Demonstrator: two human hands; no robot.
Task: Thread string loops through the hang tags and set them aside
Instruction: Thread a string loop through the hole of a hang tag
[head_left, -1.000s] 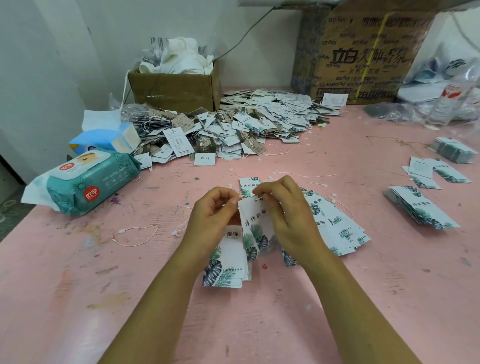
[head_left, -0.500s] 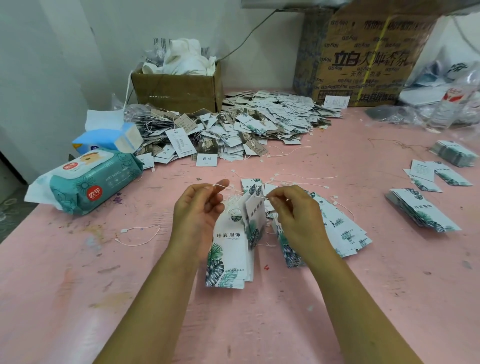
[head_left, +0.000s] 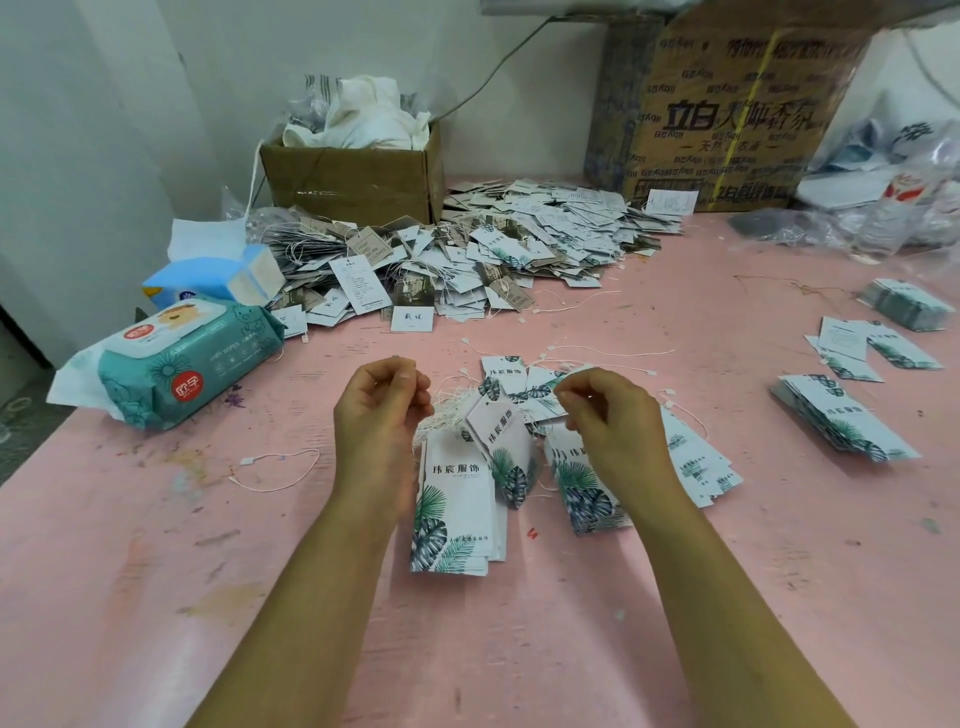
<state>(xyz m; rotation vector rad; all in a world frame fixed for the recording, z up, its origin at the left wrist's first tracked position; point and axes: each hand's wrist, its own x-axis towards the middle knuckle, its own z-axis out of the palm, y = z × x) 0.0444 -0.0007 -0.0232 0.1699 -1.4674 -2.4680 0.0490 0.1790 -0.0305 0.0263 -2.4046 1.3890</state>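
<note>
Showing 1 hang tag (head_left: 498, 434) suspended at a tilt between the 2 hands, clear of the desk (head_left: 675, 597) and near its middle. White card, dark printed characters across the upper half, green and dark-blue leaf print at the lower end, small hole at the top corner.

Left hand (head_left: 382, 415): fingers curled, thumb and forefinger closed on thin white string (head_left: 452, 400), with loose strands bunched just beside it. Right hand (head_left: 608, 421): fingers curled likewise, fingertips pinched on the string's far end; strand too faint to trace up to the tag's hole.

Lying flat below the left hand, 1 neat stack of matching tags (head_left: 457, 519); under the right hand, a fanned row of tags (head_left: 696, 462).

Pink desk, scuffed and stained. At left, 1 loose string loop (head_left: 280, 467), a teal wet-wipes pack (head_left: 176, 379) and a blue tissue pack (head_left: 218, 275). At the rear, a large heap of strung tags (head_left: 493, 260), spread before a small cardboard box (head_left: 353, 182) holding white cloth (head_left: 369, 119), and beside a large printed carton (head_left: 727, 119). At right, well apart from the hands, a near stack (head_left: 841, 421), a far stack (head_left: 906, 304) and a few loose tags (head_left: 878, 345) between them. Clear plastic bags (head_left: 883, 208) in the far right corner. White wall (head_left: 156, 104) behind.
</note>
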